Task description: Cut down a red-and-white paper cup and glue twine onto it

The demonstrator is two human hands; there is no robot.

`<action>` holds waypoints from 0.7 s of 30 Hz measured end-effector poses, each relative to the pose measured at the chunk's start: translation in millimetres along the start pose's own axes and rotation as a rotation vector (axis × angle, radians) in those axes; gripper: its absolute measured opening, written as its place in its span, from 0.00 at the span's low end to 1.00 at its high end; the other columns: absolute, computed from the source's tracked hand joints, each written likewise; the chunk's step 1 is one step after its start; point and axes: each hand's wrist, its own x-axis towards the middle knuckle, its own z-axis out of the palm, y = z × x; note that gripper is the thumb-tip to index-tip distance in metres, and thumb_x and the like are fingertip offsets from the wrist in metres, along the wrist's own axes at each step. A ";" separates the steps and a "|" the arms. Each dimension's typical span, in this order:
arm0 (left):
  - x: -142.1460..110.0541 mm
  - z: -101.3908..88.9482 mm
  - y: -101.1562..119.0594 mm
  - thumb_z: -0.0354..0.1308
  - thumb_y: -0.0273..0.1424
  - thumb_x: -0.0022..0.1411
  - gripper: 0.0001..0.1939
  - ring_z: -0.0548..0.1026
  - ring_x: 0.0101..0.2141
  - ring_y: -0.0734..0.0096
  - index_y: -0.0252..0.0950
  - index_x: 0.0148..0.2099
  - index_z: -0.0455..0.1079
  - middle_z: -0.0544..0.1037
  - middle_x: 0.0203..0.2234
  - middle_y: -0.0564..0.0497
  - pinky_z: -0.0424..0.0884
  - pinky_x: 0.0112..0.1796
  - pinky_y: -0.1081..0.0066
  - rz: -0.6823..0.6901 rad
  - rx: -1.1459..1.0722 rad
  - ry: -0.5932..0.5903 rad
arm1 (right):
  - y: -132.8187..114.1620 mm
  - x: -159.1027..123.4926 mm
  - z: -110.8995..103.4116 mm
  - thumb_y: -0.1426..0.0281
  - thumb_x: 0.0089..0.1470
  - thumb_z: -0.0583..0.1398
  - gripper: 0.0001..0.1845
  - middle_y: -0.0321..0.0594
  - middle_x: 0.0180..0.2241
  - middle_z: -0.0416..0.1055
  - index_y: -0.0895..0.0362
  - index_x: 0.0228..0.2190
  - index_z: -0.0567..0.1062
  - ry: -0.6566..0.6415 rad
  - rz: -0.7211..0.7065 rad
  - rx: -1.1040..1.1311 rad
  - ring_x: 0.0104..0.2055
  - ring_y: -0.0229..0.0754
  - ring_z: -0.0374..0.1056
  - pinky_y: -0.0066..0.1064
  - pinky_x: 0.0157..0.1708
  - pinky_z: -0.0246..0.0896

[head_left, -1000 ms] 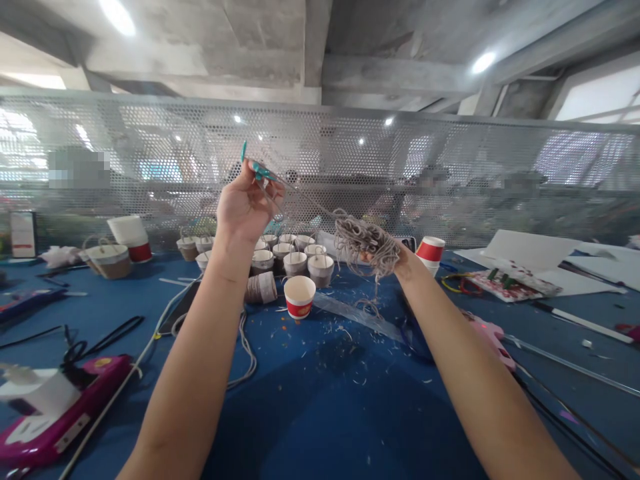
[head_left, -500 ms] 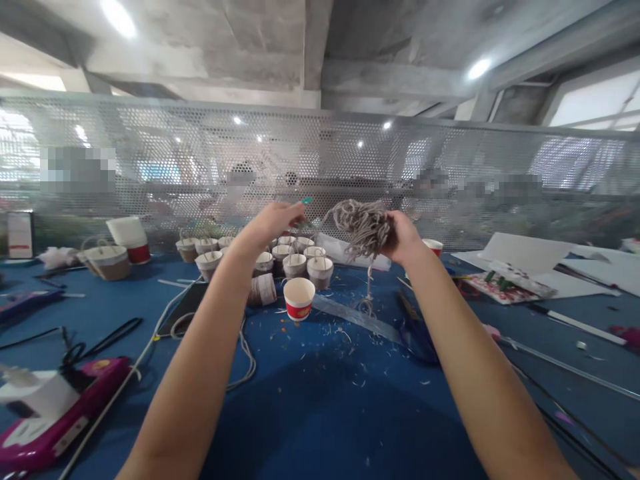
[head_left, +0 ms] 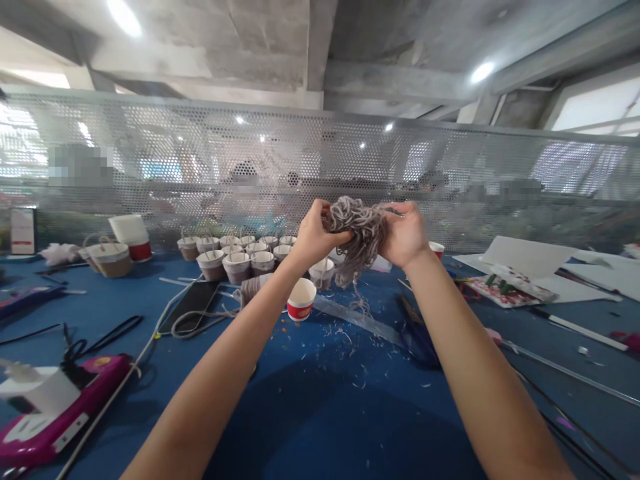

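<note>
A loose bundle of grey yarn point(head_left: 357, 233) is held up above the table between my two hands. My left hand point(head_left: 320, 233) grips its left side, thumb across the front. On the right side my right hand point(head_left: 404, 233) has its fingers closed on the strands. Loose ends dangle beneath the bundle towards the table. Below my left wrist stands a red and white paper cup point(head_left: 301, 300). A cord-wrapped cup point(head_left: 255, 287) lies on its side, partly hidden by my left forearm.
Several small wrapped cups with handles point(head_left: 237, 267) stand behind my left arm. Dark-handled scissors point(head_left: 417, 333) lie beside my right forearm. A magenta power strip point(head_left: 65, 413) sits front left, white paper point(head_left: 530, 257) at right. A perforated metal screen point(head_left: 200, 167) rises behind the blue table point(head_left: 320, 413).
My left hand has moved right and taken hold of the yarn bundle. The green thing seen at its fingers before no longer shows. My right hand still holds the yarn.
</note>
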 end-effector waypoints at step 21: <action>10.0 -6.6 -11.0 0.62 0.33 0.45 0.21 0.71 0.36 0.66 0.38 0.37 0.54 0.69 0.32 0.50 0.67 0.37 0.67 -0.225 -0.128 0.307 | 6.2 9.2 -14.3 0.65 0.35 0.63 0.11 0.34 0.22 0.70 0.57 0.26 0.75 0.001 -0.188 -0.416 0.23 0.36 0.63 0.28 0.20 0.59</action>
